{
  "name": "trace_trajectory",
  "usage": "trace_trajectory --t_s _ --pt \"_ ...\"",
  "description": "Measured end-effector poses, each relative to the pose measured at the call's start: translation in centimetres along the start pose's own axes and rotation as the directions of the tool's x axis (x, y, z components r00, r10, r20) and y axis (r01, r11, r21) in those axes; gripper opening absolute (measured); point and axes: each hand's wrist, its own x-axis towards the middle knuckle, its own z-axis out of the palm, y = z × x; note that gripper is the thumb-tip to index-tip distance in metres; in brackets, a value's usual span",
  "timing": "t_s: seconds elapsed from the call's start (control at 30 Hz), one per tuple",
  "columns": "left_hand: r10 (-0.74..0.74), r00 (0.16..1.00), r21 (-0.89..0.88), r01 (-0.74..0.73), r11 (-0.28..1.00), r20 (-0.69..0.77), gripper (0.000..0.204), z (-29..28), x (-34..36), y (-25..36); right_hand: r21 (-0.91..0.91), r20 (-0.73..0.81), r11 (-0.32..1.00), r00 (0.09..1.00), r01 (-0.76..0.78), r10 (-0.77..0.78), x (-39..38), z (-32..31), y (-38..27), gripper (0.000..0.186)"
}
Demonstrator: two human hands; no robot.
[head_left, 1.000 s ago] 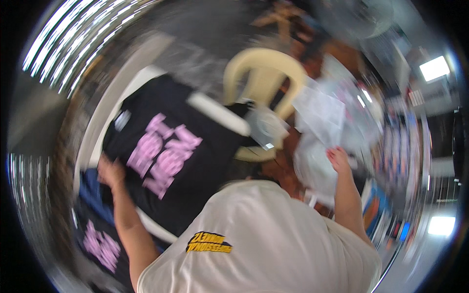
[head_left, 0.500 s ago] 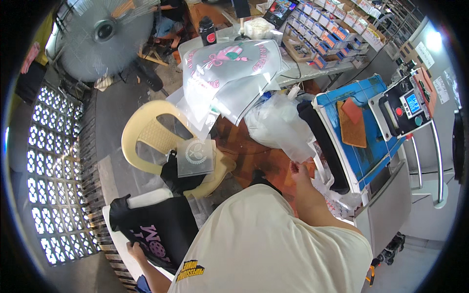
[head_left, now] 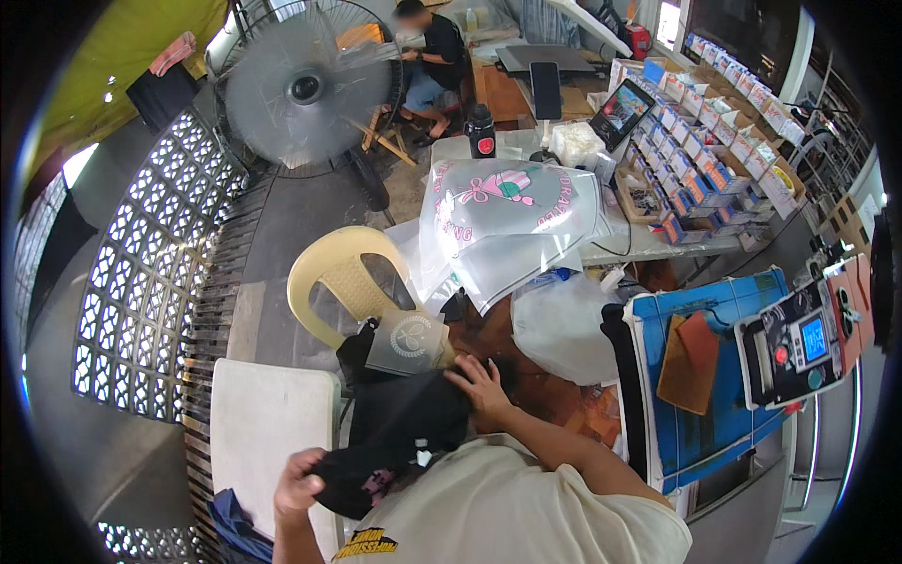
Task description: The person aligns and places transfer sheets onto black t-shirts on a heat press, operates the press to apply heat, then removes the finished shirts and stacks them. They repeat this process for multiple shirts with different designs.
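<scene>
In front of my body hangs a black garment [head_left: 406, 414], bunched up, with a bit of its pink print and a white tag showing. My left hand [head_left: 299, 481] is closed on its left edge, thumb on top. Over its right edge lies my right hand [head_left: 481, 387], palm down with fingers spread. Just beyond, a clear film sheet with a pale crossed-rackets print [head_left: 410, 340] rests on the seat of a cream plastic chair [head_left: 315, 273], partly over some black cloth.
A white table [head_left: 272, 414] stands at left, dark blue cloth [head_left: 240, 526] by its near edge. Ahead, printed film sheets [head_left: 507, 226] drape over a table. A heat press [head_left: 794, 343] is at right, a fan [head_left: 305, 89] at far left. Someone [head_left: 440, 52] sits at the back.
The black garment has come off the white table to in front of me, in my left hand. My right hand has moved left from beside the heat press onto it. The view has shifted.
</scene>
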Motion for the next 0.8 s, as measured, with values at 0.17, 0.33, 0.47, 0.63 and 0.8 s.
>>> trace_trajectory --t_s 0.17,0.33,0.47,0.63,0.8 --pt "0.288 0.941 0.866 0.009 0.501 -0.177 0.018 -6.8 3.7 -2.1 0.446 -0.047 0.876 0.973 -0.182 0.226 -7.4 5.4 3.1 0.028" --pt "-0.014 0.976 0.943 -0.204 0.262 0.215 0.028 -7.6 6.8 -10.0 0.383 -0.069 0.717 0.756 -0.583 0.651 -25.0 -1.0 -1.3 0.029" --pt "-0.021 0.792 0.791 -0.611 -0.038 0.61 0.02 -2.2 9.6 -13.2 0.283 0.092 0.341 0.379 -0.897 0.921 -41.0 -5.2 -10.9 0.026" --pt "-0.122 0.702 0.707 -0.667 0.234 0.702 0.021 4.1 10.7 -16.0 0.717 -0.06 0.028 -0.022 -0.696 0.998 -56.9 -2.3 -20.1 0.025" --pt "-0.006 0.49 0.403 -0.711 0.577 0.872 0.026 17.7 8.4 -14.8 0.987 -0.001 -0.054 -0.347 -0.15 0.938 -67.8 -4.4 -29.1 0.029"
